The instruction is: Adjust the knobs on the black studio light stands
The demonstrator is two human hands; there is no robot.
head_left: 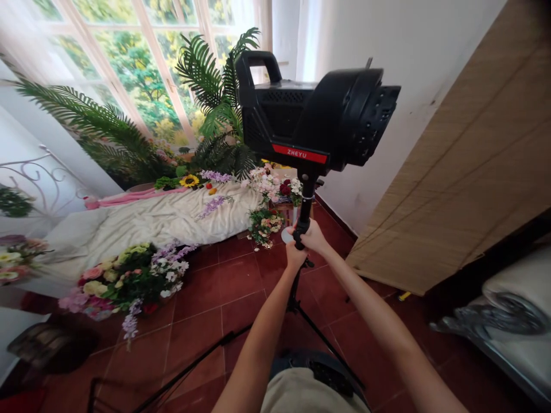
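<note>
Since the black Zheyu studio light (318,109) sits high on a thin pole (305,212), it could tip over if a hand slips or a stand leg (297,304) catches on something. The light's long body lies sideways, with its round front pointing right, and the pole stands almost straight up above the red tile floor (241,310). The left hand (296,255) and right hand (313,237) hold the pole, their fingers (306,228) curled closely around it. Left of the light, bunches of flowers (129,281) lie on the floor.

tripod legs (329,344) cut off by bottom edge; yellow floor item (403,296) too small to tell
</note>
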